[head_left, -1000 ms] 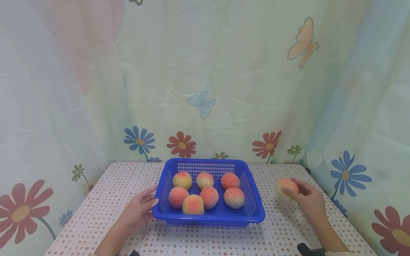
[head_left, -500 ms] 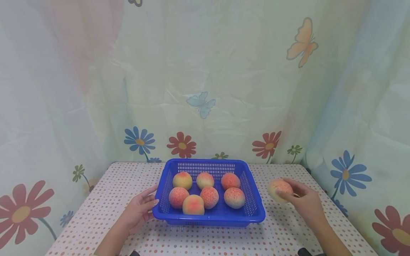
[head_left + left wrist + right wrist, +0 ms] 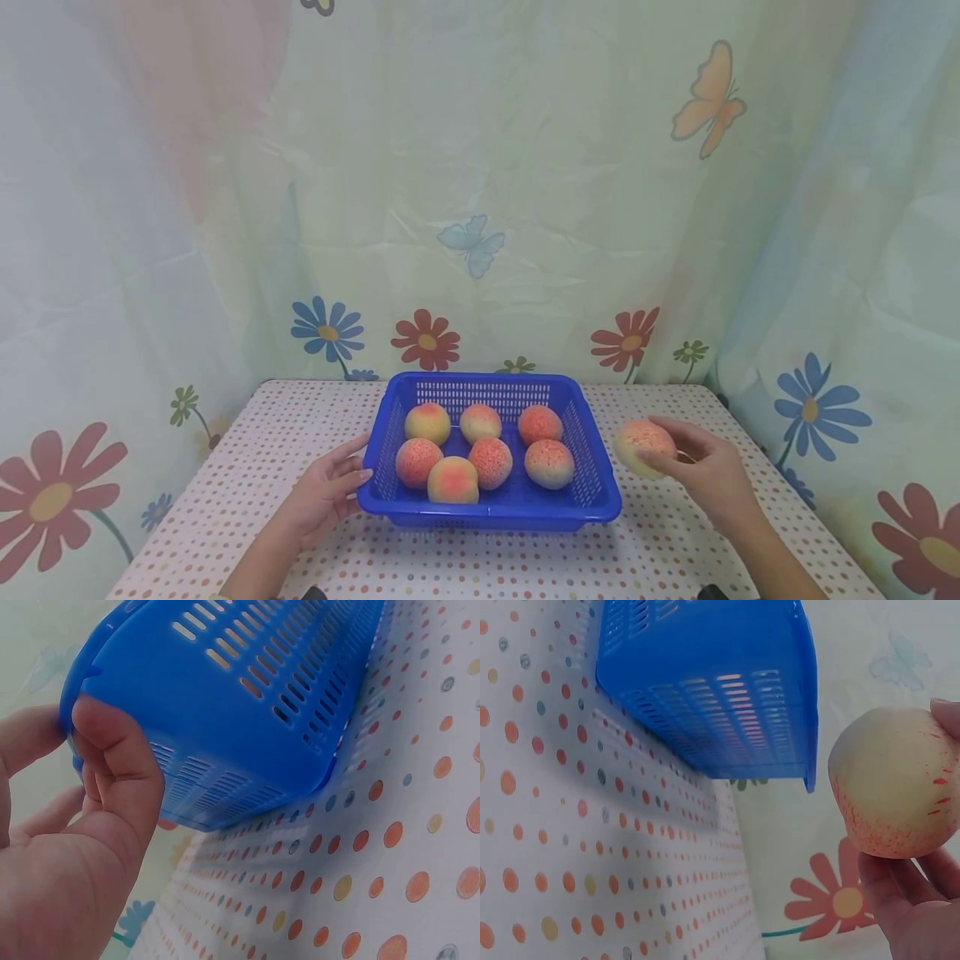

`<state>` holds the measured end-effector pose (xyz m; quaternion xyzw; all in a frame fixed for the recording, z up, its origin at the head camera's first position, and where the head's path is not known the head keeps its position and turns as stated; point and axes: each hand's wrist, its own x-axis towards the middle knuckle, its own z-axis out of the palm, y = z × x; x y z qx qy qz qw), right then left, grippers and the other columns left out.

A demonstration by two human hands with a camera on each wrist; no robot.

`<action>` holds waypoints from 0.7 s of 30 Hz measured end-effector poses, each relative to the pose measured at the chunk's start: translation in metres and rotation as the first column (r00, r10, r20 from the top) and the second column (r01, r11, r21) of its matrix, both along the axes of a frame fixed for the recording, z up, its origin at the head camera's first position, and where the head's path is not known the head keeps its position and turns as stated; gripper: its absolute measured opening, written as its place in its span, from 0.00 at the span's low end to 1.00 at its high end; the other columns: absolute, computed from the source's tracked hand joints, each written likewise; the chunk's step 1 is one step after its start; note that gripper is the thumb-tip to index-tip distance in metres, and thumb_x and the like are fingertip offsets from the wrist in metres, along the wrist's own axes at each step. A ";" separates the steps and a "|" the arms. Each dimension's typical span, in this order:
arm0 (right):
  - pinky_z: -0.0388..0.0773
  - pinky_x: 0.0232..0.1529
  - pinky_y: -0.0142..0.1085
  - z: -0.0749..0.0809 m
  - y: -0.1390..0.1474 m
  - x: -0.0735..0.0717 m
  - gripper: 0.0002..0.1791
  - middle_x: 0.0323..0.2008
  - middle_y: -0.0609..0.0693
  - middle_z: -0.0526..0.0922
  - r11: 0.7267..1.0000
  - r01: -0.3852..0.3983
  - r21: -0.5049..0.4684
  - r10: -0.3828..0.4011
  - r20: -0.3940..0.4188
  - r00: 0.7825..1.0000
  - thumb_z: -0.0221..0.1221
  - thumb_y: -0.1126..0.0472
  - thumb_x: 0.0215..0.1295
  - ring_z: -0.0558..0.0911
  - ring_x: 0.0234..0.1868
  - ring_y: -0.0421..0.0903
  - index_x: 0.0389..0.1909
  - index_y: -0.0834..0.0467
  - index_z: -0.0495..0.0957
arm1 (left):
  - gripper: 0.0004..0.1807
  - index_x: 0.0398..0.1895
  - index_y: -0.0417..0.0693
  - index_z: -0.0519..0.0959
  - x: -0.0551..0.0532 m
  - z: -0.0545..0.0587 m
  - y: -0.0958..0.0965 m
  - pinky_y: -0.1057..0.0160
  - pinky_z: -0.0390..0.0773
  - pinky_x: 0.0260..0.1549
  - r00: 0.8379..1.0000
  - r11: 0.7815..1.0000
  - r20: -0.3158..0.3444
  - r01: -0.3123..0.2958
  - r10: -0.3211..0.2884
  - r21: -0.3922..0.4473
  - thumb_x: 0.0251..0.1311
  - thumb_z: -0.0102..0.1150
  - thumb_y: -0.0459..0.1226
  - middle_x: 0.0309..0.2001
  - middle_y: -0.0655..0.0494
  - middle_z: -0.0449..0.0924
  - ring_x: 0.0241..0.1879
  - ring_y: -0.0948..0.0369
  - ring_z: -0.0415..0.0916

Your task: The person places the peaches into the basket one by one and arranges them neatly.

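A blue plastic basket (image 3: 487, 521) with slotted sides stands on the table and has several red-and-yellow peaches (image 3: 452, 481) in it. At its left end, my left hand (image 3: 324, 492) grips the rim. The left wrist view has the fingers (image 3: 112, 742) of that hand bent against the rim of the basket (image 3: 195, 705). To the right of the basket, my right hand (image 3: 712, 475) holds another peach (image 3: 645, 447) between thumb and fingers, above the table. Close up in the right wrist view, this peach (image 3: 892, 780) is pale with red specks, apart from the basket.
The table (image 3: 420, 571) wears a white cover with coloured dots. Behind and along both sides hangs a curtain (image 3: 525, 275) printed with flowers and butterflies. Dotted tabletop lies between the basket's right end and the right hand.
My right hand has carried its peach leftward, closer to the basket's right end. The left hand, the basket and the peaches inside stay where they were.
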<state>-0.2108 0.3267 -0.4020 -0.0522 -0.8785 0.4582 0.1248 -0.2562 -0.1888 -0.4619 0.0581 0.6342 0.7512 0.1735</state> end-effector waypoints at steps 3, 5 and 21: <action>0.78 0.46 0.19 0.002 -0.003 0.001 0.40 0.66 0.61 0.79 0.999 -0.034 -0.007 0.034 0.001 0.999 0.70 0.40 0.61 0.73 0.46 0.15 0.69 0.56 0.74 | 0.44 0.83 0.48 0.49 0.000 0.000 0.000 0.56 0.86 0.53 1.000 1.000 0.002 0.002 -0.002 0.002 0.70 0.62 0.37 0.53 0.52 0.78 0.51 0.57 0.84; 0.80 0.47 0.20 0.002 -0.006 0.002 0.40 0.67 0.61 0.78 0.998 -0.056 -0.020 0.056 0.005 0.998 0.70 0.41 0.61 0.74 0.47 0.15 0.70 0.57 0.74 | 0.44 0.83 0.48 0.49 0.000 0.000 0.000 0.56 0.86 0.53 1.000 1.000 0.002 0.002 -0.002 0.001 0.70 0.62 0.37 0.53 0.52 0.78 0.51 0.57 0.84; 0.82 0.48 0.24 0.008 -0.034 0.001 0.35 0.62 0.59 0.82 0.977 -0.196 -0.081 0.195 -0.019 0.981 0.73 0.49 0.61 0.81 0.49 0.25 0.66 0.57 0.77 | 0.44 0.83 0.47 0.48 0.000 0.001 -0.001 0.57 0.86 0.51 1.000 1.000 0.000 0.014 -0.014 -0.004 0.70 0.61 0.37 0.54 0.51 0.78 0.50 0.58 0.85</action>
